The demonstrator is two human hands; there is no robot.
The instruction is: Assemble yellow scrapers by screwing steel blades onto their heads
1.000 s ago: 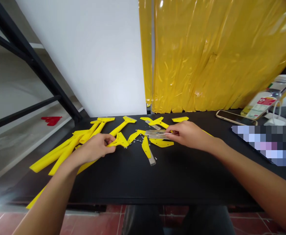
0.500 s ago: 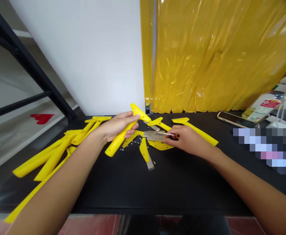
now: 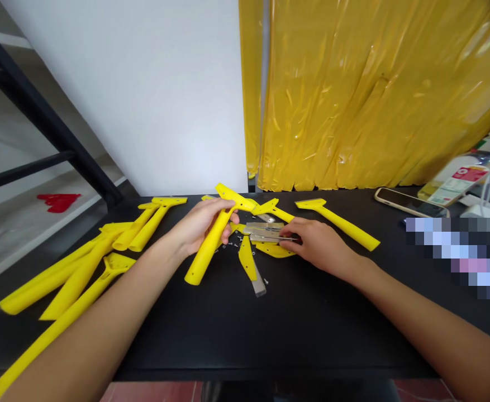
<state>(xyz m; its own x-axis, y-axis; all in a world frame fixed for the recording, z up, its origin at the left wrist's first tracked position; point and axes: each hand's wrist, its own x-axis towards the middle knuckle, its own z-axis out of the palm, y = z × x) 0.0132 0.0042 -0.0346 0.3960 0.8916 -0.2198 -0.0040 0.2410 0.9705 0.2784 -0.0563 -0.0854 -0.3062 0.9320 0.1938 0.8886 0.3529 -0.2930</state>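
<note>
While the left hand [image 3: 198,226] grips a yellow plastic scraper [image 3: 209,248] close under its flat head, the right hand [image 3: 318,243] stays low over the black surface [image 3: 312,329], at a small stack of steel blades [image 3: 265,231]. The left fingers [image 3: 211,209] curl closed around the neck of the handle, which seems a steady hold: gripped near the head, the long handle is easy to control, and the head stands clear of the clutter. The handle's far end slants down toward the surface (whether it touches is hard to tell). The right fingers [image 3: 289,237] are pressed together in a pinch on the blades, a hold that suits such thin metal, though the exact contact is too small to make out. Tiny screws [image 3: 237,244] lie scattered between the hands, just beside the stack, and a second scraper [image 3: 247,259] lies just below them, with a blade at its end. More yellow handles [image 3: 72,273] lie gathered to the left, away from this small working area, and a lone scraper [image 3: 337,223] lies to the right. Beyond are a phone [image 3: 410,202], a white wall [image 3: 123,100] and a yellow plastic curtain [image 3: 353,95].
</note>
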